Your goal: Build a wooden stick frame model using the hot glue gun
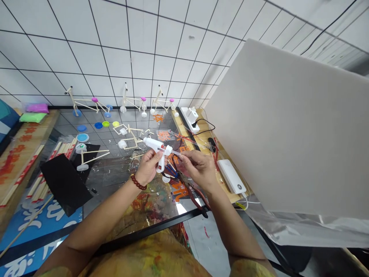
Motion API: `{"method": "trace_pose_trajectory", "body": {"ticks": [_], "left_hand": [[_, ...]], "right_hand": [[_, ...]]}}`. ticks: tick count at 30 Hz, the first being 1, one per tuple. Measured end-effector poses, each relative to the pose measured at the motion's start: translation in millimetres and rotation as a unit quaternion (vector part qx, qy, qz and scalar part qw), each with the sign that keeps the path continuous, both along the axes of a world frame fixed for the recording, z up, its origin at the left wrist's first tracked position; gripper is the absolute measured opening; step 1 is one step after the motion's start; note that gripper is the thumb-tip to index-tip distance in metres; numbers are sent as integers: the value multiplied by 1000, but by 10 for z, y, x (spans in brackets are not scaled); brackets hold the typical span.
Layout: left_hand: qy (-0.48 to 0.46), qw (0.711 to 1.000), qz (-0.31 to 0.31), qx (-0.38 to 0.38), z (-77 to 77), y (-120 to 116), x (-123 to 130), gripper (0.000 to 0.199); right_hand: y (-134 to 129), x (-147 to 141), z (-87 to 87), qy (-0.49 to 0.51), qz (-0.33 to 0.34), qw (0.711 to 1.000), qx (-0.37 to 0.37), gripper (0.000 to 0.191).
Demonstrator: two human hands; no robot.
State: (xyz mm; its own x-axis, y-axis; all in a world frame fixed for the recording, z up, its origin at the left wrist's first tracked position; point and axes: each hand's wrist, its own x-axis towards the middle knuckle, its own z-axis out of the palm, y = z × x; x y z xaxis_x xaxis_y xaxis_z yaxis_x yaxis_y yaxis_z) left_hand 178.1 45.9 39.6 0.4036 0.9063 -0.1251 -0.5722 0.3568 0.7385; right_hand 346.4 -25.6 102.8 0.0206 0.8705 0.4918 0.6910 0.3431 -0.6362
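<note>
My left hand (149, 167) is wrapped round a white hot glue gun (155, 144), whose nozzle points to the upper left. At the gun's rear end, my right hand (200, 168) pinches a thin, clear glue stick (176, 152), which lines up with the back of the gun. Just beyond the nozzle lies a small frame of wooden sticks (134, 139) with white discs. Under my right hand rest red-handled pliers (193, 192), partly hidden. A small packet of orange pieces (164, 135) lies behind the gun.
Three stick bicycle models, one with blue wheels (77, 112), stand along the wall. At left are a black sheet (66, 184), bundled sticks (37, 187) and blue lids (82, 137). A power strip (189, 119), a white power bank (231, 176) and a large white board (288, 130) occupy the right.
</note>
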Motion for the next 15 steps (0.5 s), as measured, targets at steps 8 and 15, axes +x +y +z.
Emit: {"method": "trace_pose_trajectory", "body": {"ticks": [8,15], "left_hand": [[-35,996,44,-73,35,38,17,52],[-61,994,44,-75,82,16,30,48]], "right_hand": [[82,377,-162,-144,-131,981,0,22],[461,850,-690,-332,-200,914,-123,23]]}}
